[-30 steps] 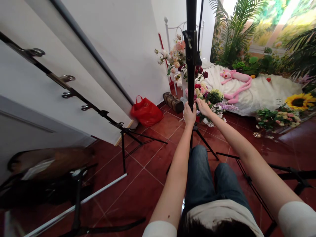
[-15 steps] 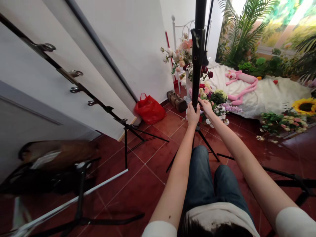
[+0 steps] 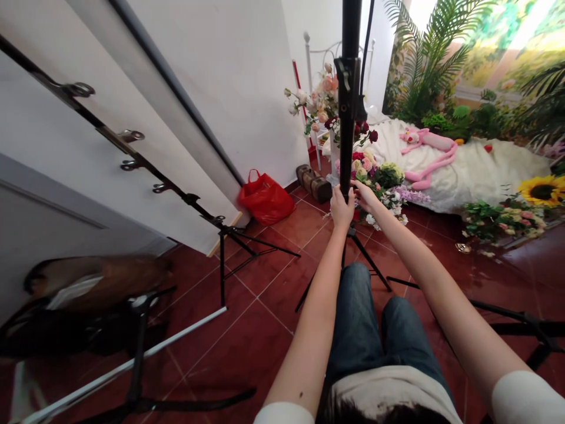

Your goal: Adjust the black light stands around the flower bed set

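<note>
A black light stand (image 3: pixel 346 126) rises upright in front of me, its splayed legs on the floor between my feet and the flowers. My left hand (image 3: pixel 342 207) is wrapped round its lower pole, closed. On the pole's right side, my right hand (image 3: pixel 364 195) has its fingers bent in against the stand at about the same height. What those fingertips pinch is hidden behind the pole. Higher up, a black clamp collar (image 3: pixel 348 88) with a lever sits on the stand. Artificial flowers (image 3: pixel 366 168) are just behind my hands.
A second black stand (image 3: pixel 145 168) slants along the left wall. A red plastic bag (image 3: pixel 267 199) and a brown case (image 3: pixel 313 184) lie by the wall. White cloth (image 3: pixel 481 176) holds a pink plush toy (image 3: pixel 435 141). A white pole (image 3: pixel 176 338) and black stand legs (image 3: pixel 525 321) cross the floor.
The view has shifted slightly, so the scene sits a little lower and further left. My right fingers have moved slightly down beside the pole; my left hand keeps its grip.
</note>
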`<state>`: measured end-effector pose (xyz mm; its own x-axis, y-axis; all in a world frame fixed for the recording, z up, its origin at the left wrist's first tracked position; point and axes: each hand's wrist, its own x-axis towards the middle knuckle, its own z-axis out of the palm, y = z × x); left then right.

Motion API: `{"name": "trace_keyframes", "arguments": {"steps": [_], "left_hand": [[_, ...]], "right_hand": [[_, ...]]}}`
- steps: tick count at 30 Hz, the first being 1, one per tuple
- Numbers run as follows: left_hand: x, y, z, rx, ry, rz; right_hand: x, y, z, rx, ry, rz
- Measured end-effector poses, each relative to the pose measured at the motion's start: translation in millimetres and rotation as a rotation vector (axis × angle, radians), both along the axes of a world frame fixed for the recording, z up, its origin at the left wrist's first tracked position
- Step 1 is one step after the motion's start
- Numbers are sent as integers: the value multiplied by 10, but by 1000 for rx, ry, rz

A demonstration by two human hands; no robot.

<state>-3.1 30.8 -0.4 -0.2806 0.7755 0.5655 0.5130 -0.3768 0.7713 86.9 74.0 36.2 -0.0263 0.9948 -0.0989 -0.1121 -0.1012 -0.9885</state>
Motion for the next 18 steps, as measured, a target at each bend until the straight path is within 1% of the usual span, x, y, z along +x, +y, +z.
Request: {"name": "trace_keyframes", "arguments": {"steps": [5,8,10,15,16,18], "left_hand": [[-6,2,-4,21,-7,-11],[-6,-13,11,30,-15,-17],[-5,-22,23,24,-11,-17],[-7,-12,15,17,-10,-17],[-8,-7,9,21,-9,-16],[-9,4,-3,28,-2,-11]], "right_hand": [[60,-257,-77,-19,295,75],[56,-338,-108,-37,314,134],[14,-361,-127,-35,315,141],[-144,-343,-161,28,373,53],[-169,-330,-164,40,355,25],[-207,-295,-166,87,242,-36]]}}
